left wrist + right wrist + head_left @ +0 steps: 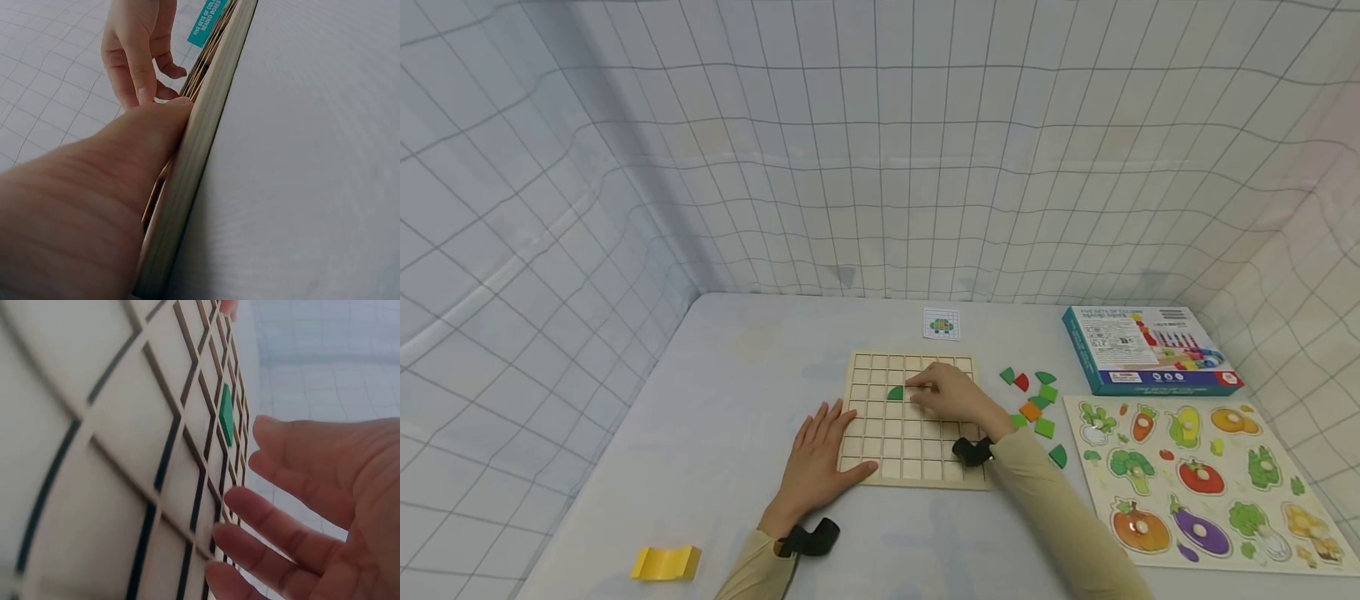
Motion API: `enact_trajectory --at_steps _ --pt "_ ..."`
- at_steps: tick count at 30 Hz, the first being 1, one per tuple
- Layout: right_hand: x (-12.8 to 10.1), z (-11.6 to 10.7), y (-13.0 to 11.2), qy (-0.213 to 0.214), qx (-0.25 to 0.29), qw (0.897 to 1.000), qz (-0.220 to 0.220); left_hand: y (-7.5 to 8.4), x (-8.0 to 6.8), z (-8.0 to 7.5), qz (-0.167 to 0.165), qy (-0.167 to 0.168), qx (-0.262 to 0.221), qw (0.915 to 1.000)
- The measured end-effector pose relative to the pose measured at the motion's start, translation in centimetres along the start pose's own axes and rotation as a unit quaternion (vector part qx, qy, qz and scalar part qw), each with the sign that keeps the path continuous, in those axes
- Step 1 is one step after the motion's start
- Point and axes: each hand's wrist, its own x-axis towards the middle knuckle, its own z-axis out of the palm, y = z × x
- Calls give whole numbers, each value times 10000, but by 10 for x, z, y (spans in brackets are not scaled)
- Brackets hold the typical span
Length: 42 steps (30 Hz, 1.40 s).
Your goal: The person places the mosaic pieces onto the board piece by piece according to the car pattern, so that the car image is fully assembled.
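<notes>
A wooden grid board (891, 481) lies on the table. One green quarter-circle piece (895, 392) sits in a cell of it. My left hand (820, 454) rests at the board's left edge, fingers spread, with the thumb on its near-left corner; the left wrist view shows that thumb (156, 122) against the rim. Over the board's middle is my right hand (951, 393), its fingertips just right of the green piece. In the right wrist view the right hand (306, 512) has loosely bent fingers, thumb and index close together, and no piece shows between them.
Right of the board lie several loose green, red and orange pieces (1030, 411). A pattern card (942, 324) lies behind the board. Farther right are a boxed toy set (1150, 350) and a vegetable puzzle board (1165, 492). A yellow block (666, 564) is at the near left.
</notes>
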Motion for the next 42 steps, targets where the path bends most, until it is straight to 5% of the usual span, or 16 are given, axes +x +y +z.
enact_trajectory --at_steps 10,16,22,42 --pt "-53 -38 19 447 295 9985 72 1 0 0 -3 28 -44 10000" --pt "-87 -61 38 922 -34 9945 504 2 0 1 26 39 -85 10000" --pt "-111 -73 49 914 -195 9917 888 -1 -1 0 57 41 -187 9998" --pt "-101 -41 52 318 -389 9931 1060 -2 0 1 29 -6 -189 9998"
